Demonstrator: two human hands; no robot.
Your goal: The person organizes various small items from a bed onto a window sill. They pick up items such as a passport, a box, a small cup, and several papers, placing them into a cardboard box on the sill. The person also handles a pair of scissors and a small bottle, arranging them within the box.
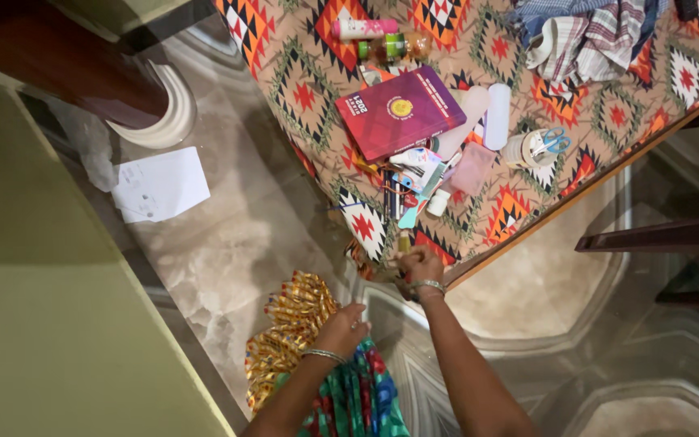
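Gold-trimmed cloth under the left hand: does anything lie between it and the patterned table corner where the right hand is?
Nothing visible does. The left hand rests on the gold-trimmed cloth; only bare marble floor separates it from the right hand at the patterned tablecloth corner.

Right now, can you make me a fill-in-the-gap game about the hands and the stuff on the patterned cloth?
1. The left hand rests on shiny ____ pleated fabric.
2. The right hand is at the patterned tablecloth's ____.
3. The flat maroon book lies ____ the cloth.
4. Both wrists wear a thin ____.

Missing words: gold; edge; on; bangle
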